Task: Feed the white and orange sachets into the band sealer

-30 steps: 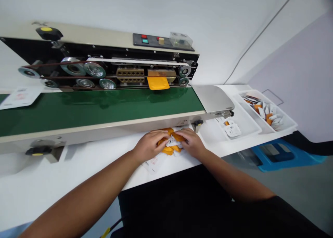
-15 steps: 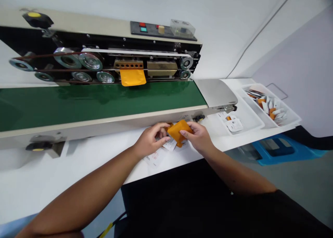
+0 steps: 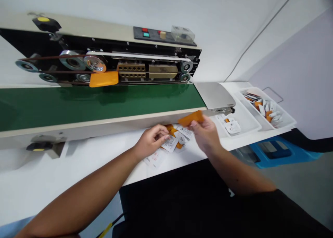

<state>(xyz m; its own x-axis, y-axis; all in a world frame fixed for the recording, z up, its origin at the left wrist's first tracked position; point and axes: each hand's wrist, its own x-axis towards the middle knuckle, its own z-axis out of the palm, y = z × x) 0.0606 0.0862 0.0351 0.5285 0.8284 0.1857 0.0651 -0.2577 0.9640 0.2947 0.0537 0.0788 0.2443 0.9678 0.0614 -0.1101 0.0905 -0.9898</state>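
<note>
Right hand holds an orange pouch before a band sealer

A white surface carries the sealer, its green conveyor belt running along the front. Right of the belt stand two translucent bins side by side: the farther bin is well filled with orange and white packets, the nearer bin has a few. The right hand pinches its blurred pouch between thumb and fingers, off the surface, near the conveyor's right end. The left hand, fingers curled, rests at a packet pile; whether it grips one cannot be told. A second orange pouch hangs at the sealer's rollers, above the belt.
</note>
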